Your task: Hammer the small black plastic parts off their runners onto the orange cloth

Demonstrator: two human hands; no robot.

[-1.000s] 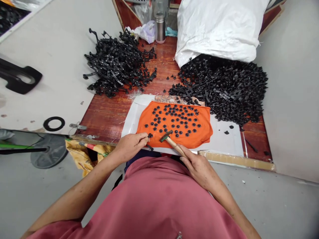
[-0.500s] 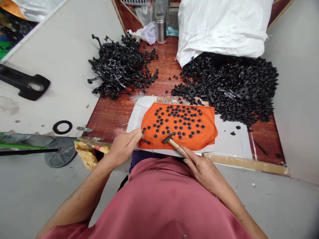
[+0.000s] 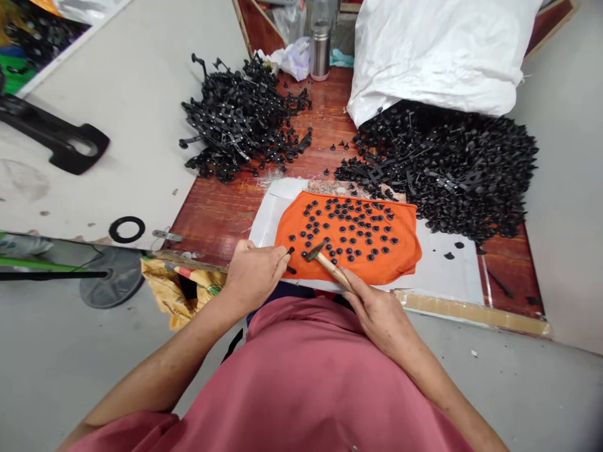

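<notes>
An orange cloth [image 3: 400, 251] lies on a white sheet [image 3: 447, 263] at the table's front edge, with several small round black pieces [image 3: 370, 241] standing on it. My right hand [image 3: 377, 307] is wrapped round the wooden handle of a small hammer [image 3: 333, 269], whose head rests low over the cloth's left part. At the cloth's left edge my left hand [image 3: 257, 273] is closed in a pinch on a black strip [image 3: 291, 270] with round ends. Its fingers partly hide that strip.
Piles of black parts lie at the back left [image 3: 240, 119] and right [image 3: 452, 169]. Behind are a white sack [image 3: 438, 56] and a metal bottle [image 3: 321, 53]. A black ring [image 3: 127, 230] and a black handle-shaped part [image 3: 78, 147] lie on the left board.
My left hand has turned and its fingers have curled more, still at the black strip. The hammer head sits slightly further left on the cloth. The whole view has shifted a little.
</notes>
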